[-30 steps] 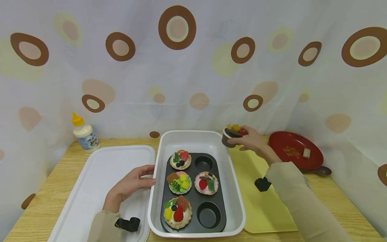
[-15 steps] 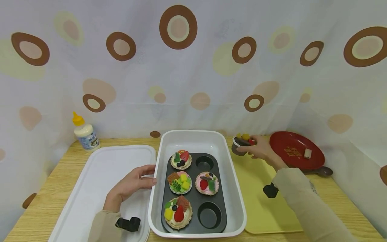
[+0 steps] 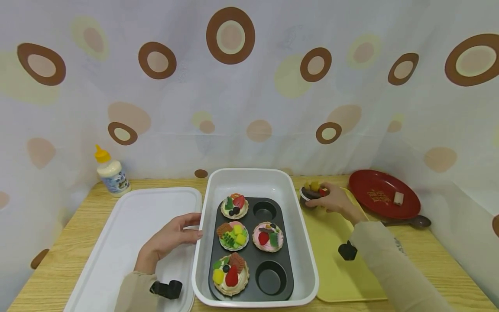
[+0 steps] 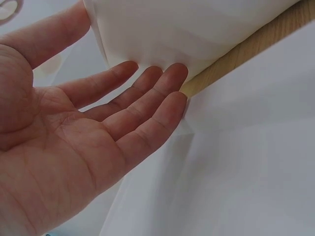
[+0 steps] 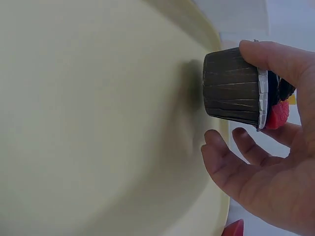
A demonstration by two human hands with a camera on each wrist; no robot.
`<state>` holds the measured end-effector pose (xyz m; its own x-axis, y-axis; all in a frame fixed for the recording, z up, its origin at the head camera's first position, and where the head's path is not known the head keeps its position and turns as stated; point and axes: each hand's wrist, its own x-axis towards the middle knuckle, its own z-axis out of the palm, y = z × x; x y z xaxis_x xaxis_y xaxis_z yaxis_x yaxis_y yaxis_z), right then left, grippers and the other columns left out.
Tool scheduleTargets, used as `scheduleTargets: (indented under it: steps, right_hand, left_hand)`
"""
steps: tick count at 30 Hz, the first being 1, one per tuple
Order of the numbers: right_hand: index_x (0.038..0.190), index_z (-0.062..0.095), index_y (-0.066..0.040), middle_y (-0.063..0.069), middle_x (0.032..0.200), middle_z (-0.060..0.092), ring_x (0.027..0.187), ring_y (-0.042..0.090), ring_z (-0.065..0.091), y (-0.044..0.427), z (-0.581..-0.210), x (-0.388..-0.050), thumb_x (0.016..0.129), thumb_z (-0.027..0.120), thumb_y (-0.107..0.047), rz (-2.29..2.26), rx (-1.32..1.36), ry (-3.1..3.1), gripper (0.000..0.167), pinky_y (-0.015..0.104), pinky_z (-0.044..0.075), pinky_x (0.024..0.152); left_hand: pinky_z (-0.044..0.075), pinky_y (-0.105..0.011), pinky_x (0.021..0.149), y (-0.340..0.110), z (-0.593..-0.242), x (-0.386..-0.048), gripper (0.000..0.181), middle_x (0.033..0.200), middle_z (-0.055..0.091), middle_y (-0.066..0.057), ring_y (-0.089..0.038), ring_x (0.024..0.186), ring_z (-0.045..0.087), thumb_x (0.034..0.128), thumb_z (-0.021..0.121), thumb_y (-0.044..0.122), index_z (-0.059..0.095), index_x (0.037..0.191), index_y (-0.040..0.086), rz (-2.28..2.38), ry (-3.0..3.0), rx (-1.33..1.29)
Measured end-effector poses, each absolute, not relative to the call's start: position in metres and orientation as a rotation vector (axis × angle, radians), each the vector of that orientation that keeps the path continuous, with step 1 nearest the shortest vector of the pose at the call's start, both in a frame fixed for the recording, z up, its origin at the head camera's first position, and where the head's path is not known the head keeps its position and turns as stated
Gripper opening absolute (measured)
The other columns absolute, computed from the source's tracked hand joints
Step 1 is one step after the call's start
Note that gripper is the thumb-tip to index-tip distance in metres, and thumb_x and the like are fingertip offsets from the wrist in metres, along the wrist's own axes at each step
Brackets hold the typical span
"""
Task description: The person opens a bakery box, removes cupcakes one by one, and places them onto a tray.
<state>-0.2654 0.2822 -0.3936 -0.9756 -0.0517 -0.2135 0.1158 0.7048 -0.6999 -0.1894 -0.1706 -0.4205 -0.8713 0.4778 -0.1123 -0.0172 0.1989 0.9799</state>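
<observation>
And the right hand point(image 3: 336, 200) grips a cupcake point(image 5: 231, 88) low over the far end of the yellow tray point(image 3: 339, 260); whether it touches down, I can't tell! The left hand point(image 3: 169, 236), fingers loosely extended, rests against the white bin point(image 3: 255, 186). Inside, the muffin pan point(image 3: 249, 260) shows four tarts point(image 3: 231, 275) in place, two hollows bare, so one cupcake is outside, four pieces remain within.
</observation>
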Motion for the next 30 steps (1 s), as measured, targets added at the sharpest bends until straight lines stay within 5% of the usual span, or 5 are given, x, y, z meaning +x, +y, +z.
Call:
scheduleTargets:
  steps: [10, 23, 30]
  right_hand:
    - [0.139, 0.038, 0.0, 0.027, 0.129, 0.049, 0.105, 0.036, 0.051, 0.282, -0.402, -0.267, 0.074, 0.081, -0.04, -1.036, 0.038, 2.756, 0.088, 0.032, 0.05, 0.069]
    - [0.146, 0.028, 0.002, 0.029, 0.119, 0.053, 0.085, 0.028, 0.057, 0.284, -0.402, -0.267, 0.076, 0.081, -0.028, -1.099, -0.009, 2.679, 0.093, 0.036, 0.051, 0.068]
    - [0.146, 0.024, 0.003, 0.029, 0.126, 0.05, 0.102, 0.031, 0.056, 0.292, -0.393, -0.266, 0.079, 0.078, -0.029, -1.156, -0.017, 2.535, 0.092, 0.042, 0.052, 0.081]
  left_hand:
    - [0.05, -0.039, 0.088, -0.17, -0.421, -0.19, 0.065, 0.139, 0.042, -0.031, -0.034, 0.118, 0.053, 0.09, 0.065, 0.015, 0.035, 0.142, -0.01, 1.724, 2.073, 0.436]
    - [0.05, -0.039, 0.089, -0.17, -0.422, -0.189, 0.066, 0.139, 0.042, -0.031, -0.034, 0.119, 0.052, 0.0893, 0.066, 0.016, 0.035, 0.141, -0.011, 1.73, 2.07, 0.432]
    - [0.05, -0.039, 0.089, -0.171, -0.423, -0.189, 0.065, 0.138, 0.043, -0.031, -0.034, 0.118, 0.053, 0.0897, 0.065, 0.014, 0.035, 0.141, -0.011, 1.736, 2.071, 0.432]
